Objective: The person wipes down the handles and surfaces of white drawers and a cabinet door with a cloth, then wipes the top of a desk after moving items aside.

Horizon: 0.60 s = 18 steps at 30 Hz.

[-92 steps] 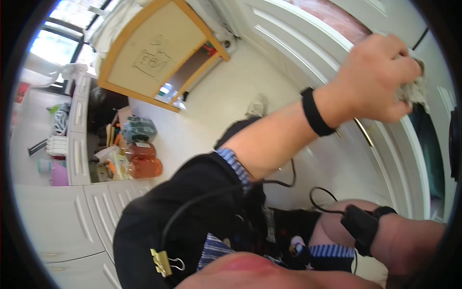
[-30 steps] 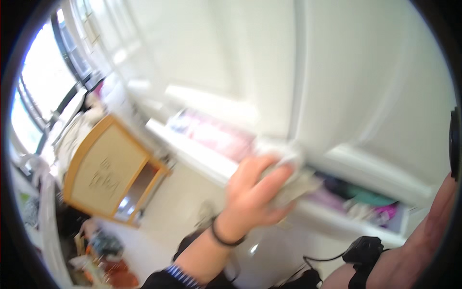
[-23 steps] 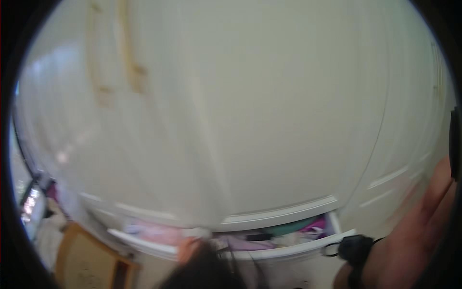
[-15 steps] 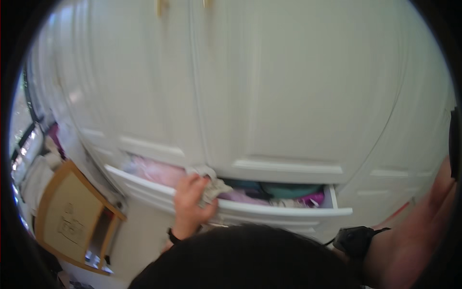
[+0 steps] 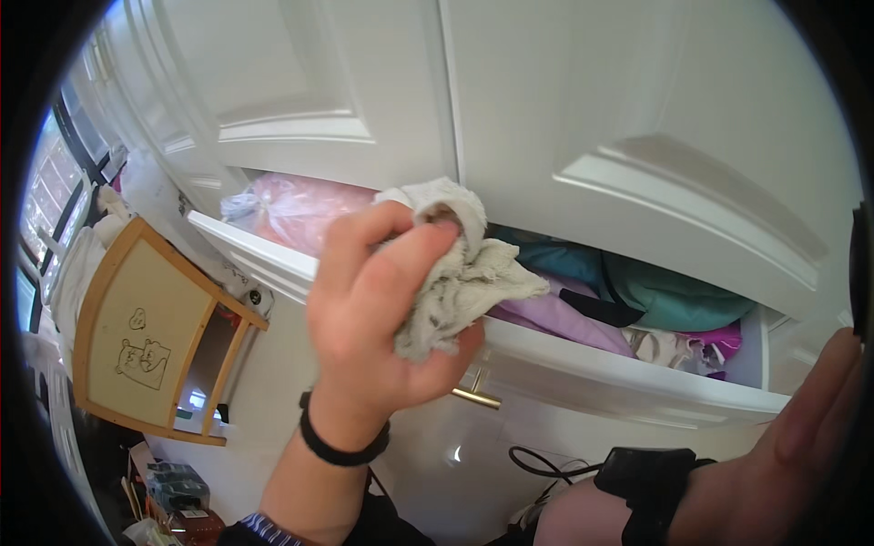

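Note:
A crumpled off-white cloth (image 5: 455, 273) with grey smudges is bunched in my left hand (image 5: 373, 291), its fingers closed round it. That hand is above the front edge of a pulled-out white drawer (image 5: 583, 369). Inside the drawer lie a clear plastic bag with something pink (image 5: 300, 214), a lilac cloth item (image 5: 564, 314) and a dark green cloth item (image 5: 674, 291). My right hand (image 5: 801, 419) is raised at the right rim, holding nothing that I can see. Its visible fingers are stretched out, and their tips meet a dark shape at the edge.
White cabinet doors (image 5: 655, 109) rise just above the drawer. A brass handle (image 5: 478, 391) sticks out below its front. A wooden-framed panel with a line drawing (image 5: 137, 328) stands at left. A black cable (image 5: 546, 464) lies on the floor by my right wrist device (image 5: 646, 473).
My view has come lower and closer to the drawer, so the head that covered the lower middle is gone. My left hand has lifted toward me with the cloth still in it.

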Tool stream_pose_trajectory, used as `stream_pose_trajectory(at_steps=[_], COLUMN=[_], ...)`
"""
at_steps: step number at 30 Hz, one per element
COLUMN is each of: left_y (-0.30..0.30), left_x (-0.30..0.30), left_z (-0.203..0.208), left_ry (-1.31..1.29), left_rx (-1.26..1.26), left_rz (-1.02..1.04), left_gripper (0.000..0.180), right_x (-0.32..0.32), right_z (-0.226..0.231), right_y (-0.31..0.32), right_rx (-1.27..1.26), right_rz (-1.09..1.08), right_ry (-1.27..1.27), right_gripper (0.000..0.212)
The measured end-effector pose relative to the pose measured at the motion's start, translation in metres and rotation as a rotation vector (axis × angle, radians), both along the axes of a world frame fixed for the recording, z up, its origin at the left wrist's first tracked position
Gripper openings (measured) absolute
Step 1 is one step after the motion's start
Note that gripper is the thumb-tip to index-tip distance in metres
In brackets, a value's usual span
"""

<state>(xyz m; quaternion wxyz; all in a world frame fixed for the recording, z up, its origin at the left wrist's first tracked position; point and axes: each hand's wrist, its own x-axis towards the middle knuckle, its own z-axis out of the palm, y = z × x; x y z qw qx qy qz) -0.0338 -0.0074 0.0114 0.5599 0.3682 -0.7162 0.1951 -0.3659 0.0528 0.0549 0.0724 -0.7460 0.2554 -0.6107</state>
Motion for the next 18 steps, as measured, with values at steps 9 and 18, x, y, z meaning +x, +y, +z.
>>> stream_pose_trajectory(at_steps=[9,18], left_y=[0.018,-0.008], left_x=[0.010,0.014], left_z=[0.006,0.007], left_ry=[-0.068,-0.029], left_rx=[0.045,-0.083], left_rz=[0.083,0.070], left_gripper=[0.047,0.046], right_x=[0.008,0.036], right_z=[-0.020,0.002], right_y=[-0.013,-0.018], right_rx=[-0.004,-0.015], right_rz=[0.120,0.347], right_ry=[0.010,0.048], right_gripper=[0.073,0.074])
